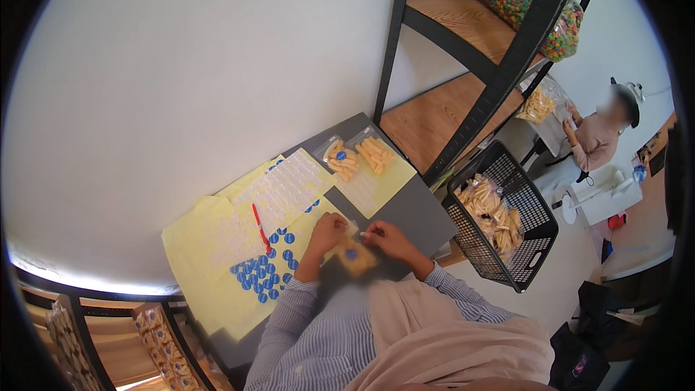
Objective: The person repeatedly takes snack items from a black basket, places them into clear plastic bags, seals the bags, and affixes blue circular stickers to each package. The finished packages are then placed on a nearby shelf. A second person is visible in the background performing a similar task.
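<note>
Near the table's front edge, my left hand (329,233) grips the top edge of a clear plastic snack bag (355,256) with a round blue sticker on it. My right hand (386,239) is at the bag's right side, thumb and fingers pinched together at a small pale bit; whether that bit belongs to the bag cannot be told. The bag is slightly blurred. Left of my hands, round blue stickers (260,277) lie on yellow backing sheets (190,260), with a red pen (259,228) across them. Beyond my hands lie a stickered snack bag (341,157) and one with no sticker visible (374,153).
A black plastic basket (535,190) holding filled snack bags stands right of the grey table (429,217). Behind it rises a black-framed shelf (445,119) with wooden boards. Another person (594,136) sits at a far table. Racks of packed bags (165,345) stand at lower left.
</note>
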The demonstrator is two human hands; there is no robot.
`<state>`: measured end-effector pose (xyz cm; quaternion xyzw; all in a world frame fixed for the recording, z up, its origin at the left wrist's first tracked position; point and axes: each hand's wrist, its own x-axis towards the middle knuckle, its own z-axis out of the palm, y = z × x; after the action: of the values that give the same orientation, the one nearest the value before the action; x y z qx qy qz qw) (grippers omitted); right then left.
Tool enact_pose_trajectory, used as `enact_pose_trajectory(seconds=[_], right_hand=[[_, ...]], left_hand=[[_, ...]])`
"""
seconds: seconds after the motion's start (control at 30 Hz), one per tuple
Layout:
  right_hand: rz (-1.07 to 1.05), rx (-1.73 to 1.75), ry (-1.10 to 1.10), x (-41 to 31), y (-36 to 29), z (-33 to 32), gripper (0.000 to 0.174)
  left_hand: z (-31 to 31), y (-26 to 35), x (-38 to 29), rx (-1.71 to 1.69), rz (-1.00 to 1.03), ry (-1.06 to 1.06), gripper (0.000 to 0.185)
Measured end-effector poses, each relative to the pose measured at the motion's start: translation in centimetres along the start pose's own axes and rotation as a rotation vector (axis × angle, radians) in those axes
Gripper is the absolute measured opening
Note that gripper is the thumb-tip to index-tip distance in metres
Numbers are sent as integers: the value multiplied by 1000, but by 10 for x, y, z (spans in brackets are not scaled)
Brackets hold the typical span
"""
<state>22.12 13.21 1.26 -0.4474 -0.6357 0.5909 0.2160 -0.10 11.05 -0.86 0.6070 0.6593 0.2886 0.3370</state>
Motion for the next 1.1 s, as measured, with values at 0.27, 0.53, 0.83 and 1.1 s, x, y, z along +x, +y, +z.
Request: enact_pose_trajectory(seconds=[0.27, 0.53, 0.83, 1.1], right_hand=[[-176, -286, 104, 2, -25, -6, 19], [-296, -493, 141, -5, -52, -1, 16], [-358, -597, 152, -6, -61, -1, 17], [-345, -628, 184, -11, -64, 0, 19]], left_hand=[[-3, 17, -15, -413, -99, -116, 15], [-14, 42, -23, -513, -99, -158, 24], [-14, 51, -27, -511, -90, -152, 31], [-9, 55, -30, -473, -59, -118, 29]])
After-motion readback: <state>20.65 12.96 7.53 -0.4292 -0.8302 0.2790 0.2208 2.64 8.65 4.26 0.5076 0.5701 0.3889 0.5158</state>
